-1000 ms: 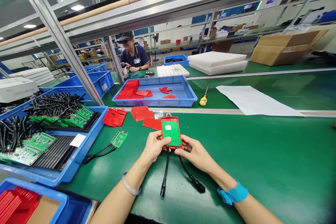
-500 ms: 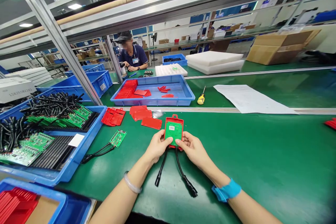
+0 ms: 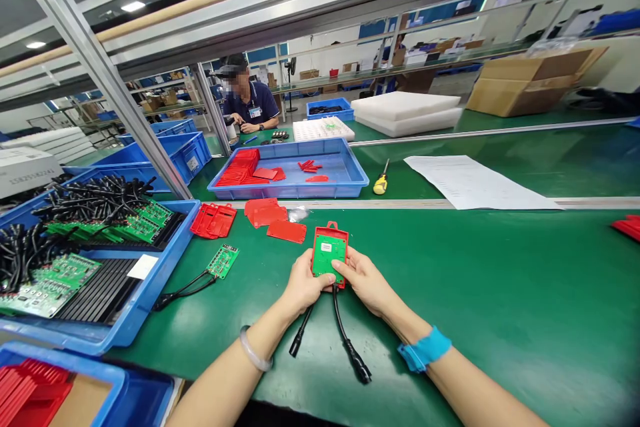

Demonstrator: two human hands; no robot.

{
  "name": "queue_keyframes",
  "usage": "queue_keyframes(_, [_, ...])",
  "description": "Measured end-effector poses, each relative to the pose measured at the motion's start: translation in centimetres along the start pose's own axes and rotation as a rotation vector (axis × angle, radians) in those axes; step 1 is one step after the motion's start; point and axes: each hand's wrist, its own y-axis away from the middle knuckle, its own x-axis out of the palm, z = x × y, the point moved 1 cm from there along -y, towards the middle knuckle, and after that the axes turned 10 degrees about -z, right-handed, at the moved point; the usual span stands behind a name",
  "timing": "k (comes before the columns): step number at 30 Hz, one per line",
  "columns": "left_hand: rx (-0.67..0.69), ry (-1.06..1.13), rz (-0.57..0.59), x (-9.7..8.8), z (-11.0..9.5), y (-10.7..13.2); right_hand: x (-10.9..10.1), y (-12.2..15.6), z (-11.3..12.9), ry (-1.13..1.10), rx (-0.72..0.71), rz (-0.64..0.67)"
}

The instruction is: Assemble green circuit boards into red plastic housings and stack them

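Observation:
Both hands hold a red plastic case [image 3: 331, 233] with a green circuit board [image 3: 326, 255] seated in it, just above the green mat. My left hand [image 3: 301, 283] grips its lower left edge, thumb on the board. My right hand [image 3: 363, 281] grips the lower right edge, thumb also pressing the board. Two black cables [image 3: 345, 340] hang from the case's bottom and lie on the mat toward me. Loose red covers [image 3: 273, 217] lie just beyond the case.
A blue tray [image 3: 357, 177] with red parts sits ahead, a yellow-handled screwdriver [image 3: 381, 182] and a paper sheet [image 3: 470, 181] to its right. A blue bin [image 3: 165, 260] of circuit boards and black cables is at left; a spare board with cables [image 3: 220, 263] lies beside it. A co-worker [image 3: 247, 103] sits opposite.
The case with its board has been drawn slightly closer and tilted a little; both thumbs slid further onto the board. The cables' ends shifted left on the mat.

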Motion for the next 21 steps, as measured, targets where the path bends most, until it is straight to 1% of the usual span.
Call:
queue_keyframes(4, [0.070,-0.032,-0.100,0.0,1.3,0.0,0.1,0.1,-1.0,0.049,-0.023,-0.096])
queue_keyframes(7, [0.073,-0.008,-0.110,0.1,1.3,-0.1,0.0,0.0,-0.8,0.059,-0.038,-0.120])
queue_keyframes(10, [0.038,0.078,-0.088,0.1,0.5,-0.3,0.1,0.0,-0.2,0.026,0.003,-0.049])
queue_keyframes(12, [0.036,0.152,-0.101,-0.1,-0.1,-0.4,0.3,0.2,0.0,0.044,0.044,0.019])
queue_keyframes(13, [0.043,0.185,-0.116,-0.2,-0.4,-0.5,0.4,0.3,0.0,0.084,0.039,0.039])
queue_keyframes(15, [0.060,0.240,-0.146,-0.3,-0.6,-0.7,0.5,0.5,-0.3,0.213,-0.025,0.041])
queue_keyframes(17, [0.060,0.281,-0.166,-0.4,-0.6,-0.7,0.6,0.7,-0.6,0.323,-0.070,0.009])
queue_keyframes(21, [0.027,0.333,-0.174,-0.5,-0.5,-0.7,0.4,1.0,-0.5,0.407,-0.057,-0.081])
